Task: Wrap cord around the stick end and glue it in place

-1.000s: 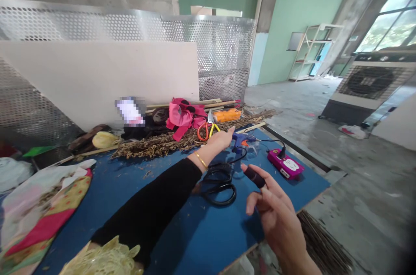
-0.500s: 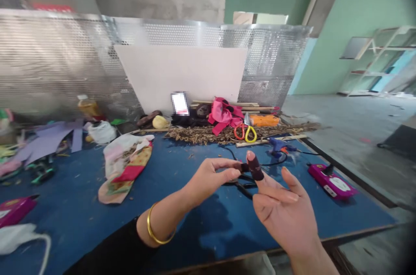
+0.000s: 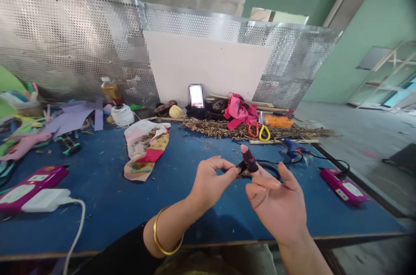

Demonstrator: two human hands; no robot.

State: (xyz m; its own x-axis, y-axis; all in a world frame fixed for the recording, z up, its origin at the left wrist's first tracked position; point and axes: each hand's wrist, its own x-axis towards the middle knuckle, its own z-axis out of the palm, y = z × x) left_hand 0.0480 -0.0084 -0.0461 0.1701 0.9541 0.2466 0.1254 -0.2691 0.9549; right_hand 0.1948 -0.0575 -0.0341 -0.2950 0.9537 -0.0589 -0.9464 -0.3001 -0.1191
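Head | blue table, perforated screen behind, green wall | left fingers pinch dark finger cover, right fingers spread

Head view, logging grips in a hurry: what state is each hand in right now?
Left hand: closed, pinching the base of the dark sleeve.
Right hand: open, holding nothing; the dark sleeve covers one raised finger.

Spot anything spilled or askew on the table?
Dry brown crumbs lie scattered over the blue tabletop and the crumpled floral cloth. The left hand pinches a dark wrap on the right hand's finger.
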